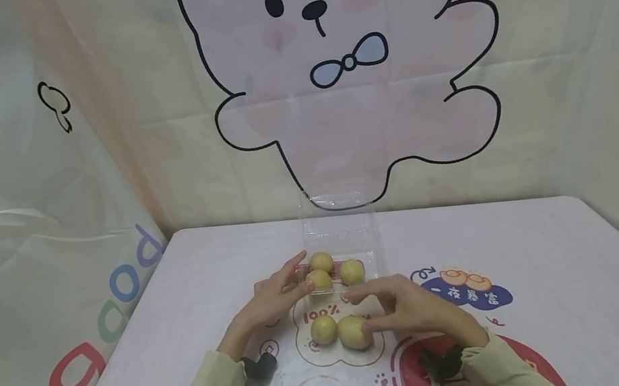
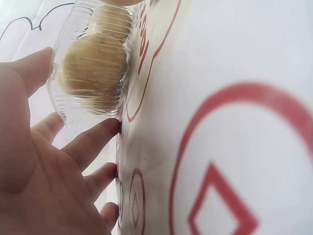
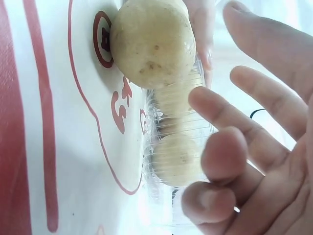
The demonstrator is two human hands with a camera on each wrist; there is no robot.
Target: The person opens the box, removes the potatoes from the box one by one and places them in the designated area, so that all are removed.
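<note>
A clear plastic box (image 1: 374,271) with its lid raised behind it holds three yellowish potatoes (image 1: 351,272). My left hand (image 1: 274,301) is at the box's left side, its fingers spread and straight; in the left wrist view the thumb (image 2: 40,68) touches the clear wall. Two more potatoes lie on the table in front of the box, a smaller one (image 1: 323,330) and a larger one (image 1: 354,333) side by side. Over the larger one's right side is my right hand (image 1: 408,303), fingers loosely bent and apart, nothing between them in the right wrist view.
The white table (image 1: 542,263) carries printed drawings and lettering. Behind it hangs a curtain (image 1: 346,118) with a large bear figure, and another printed sheet (image 1: 33,232) hangs on the left. The upright lid (image 1: 338,219) stands near the table's back edge.
</note>
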